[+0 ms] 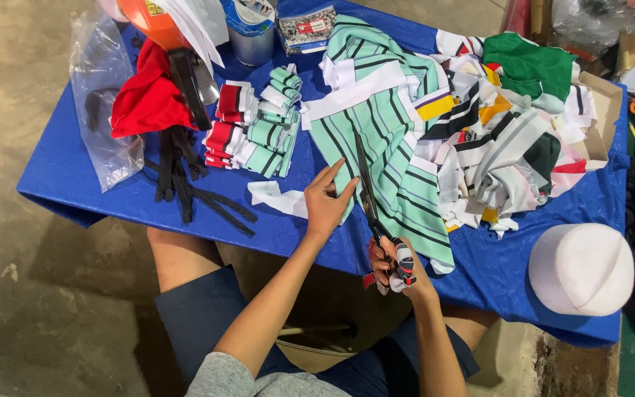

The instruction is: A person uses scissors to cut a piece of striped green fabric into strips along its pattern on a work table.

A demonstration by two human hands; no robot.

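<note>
- A clear plastic bag (101, 88) lay at the blue surface (60, 176)'s left edge, something dark inside it; beside it sat red cloth (145, 103), black strips (185, 187) and stacks of folded striped pieces (255, 129).
- A can (251, 33) stood at the far edge, its contents hidden.
- The left hand (327, 202) lay flat, fingers spread, pinning the mint striped fabric (391, 154) mid-surface; it looked light, limp and prone to slide, best pressed close to the cut.
- The right hand (398, 265) was closed around the scissors (369, 195)' cloth-wrapped handles, blades on the fabric.
- A cardboard box (603, 110) at the right showed cloth scraps spilling over.
</note>
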